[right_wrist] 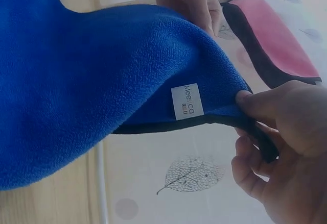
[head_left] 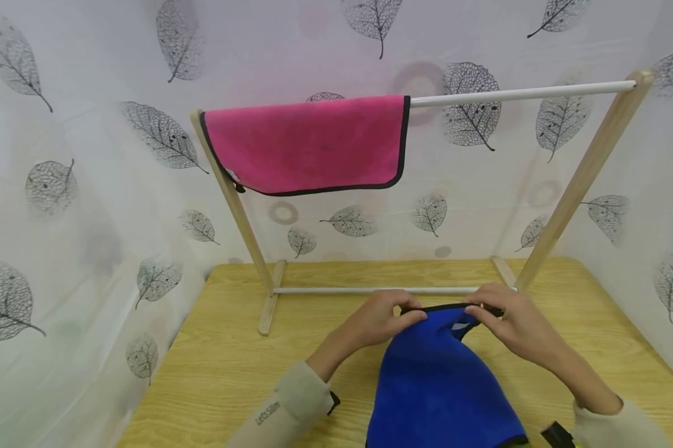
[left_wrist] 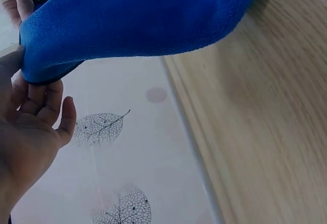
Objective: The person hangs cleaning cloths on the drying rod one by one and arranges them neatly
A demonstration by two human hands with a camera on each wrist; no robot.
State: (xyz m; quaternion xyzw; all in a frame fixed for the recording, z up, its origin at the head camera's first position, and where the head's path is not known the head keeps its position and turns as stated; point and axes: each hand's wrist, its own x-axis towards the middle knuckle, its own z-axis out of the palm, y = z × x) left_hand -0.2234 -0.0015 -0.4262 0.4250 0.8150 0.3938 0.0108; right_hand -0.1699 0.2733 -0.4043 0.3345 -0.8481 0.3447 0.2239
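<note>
A blue towel (head_left: 437,373) with black edging hangs between both hands over the front of the wooden table. My left hand (head_left: 378,317) pinches its top edge between thumb and fingers; in the left wrist view that hand (left_wrist: 36,117) grips the cloth from below. At the towel's other upper corner, my right hand (head_left: 510,320) pinches the black edging. A white printed label (right_wrist: 187,101) shows near that corner in the right wrist view, and a short end of edging sticks out past the fingers. The lower part of the towel droops toward the camera.
Behind the hands stands a wooden rack with a white top rail (head_left: 521,94) and a lower rail (head_left: 370,290). A pink towel (head_left: 308,146) is draped over the rail's left half. Leaf-patterned sheeting (head_left: 78,249) surrounds the wooden table (head_left: 224,373).
</note>
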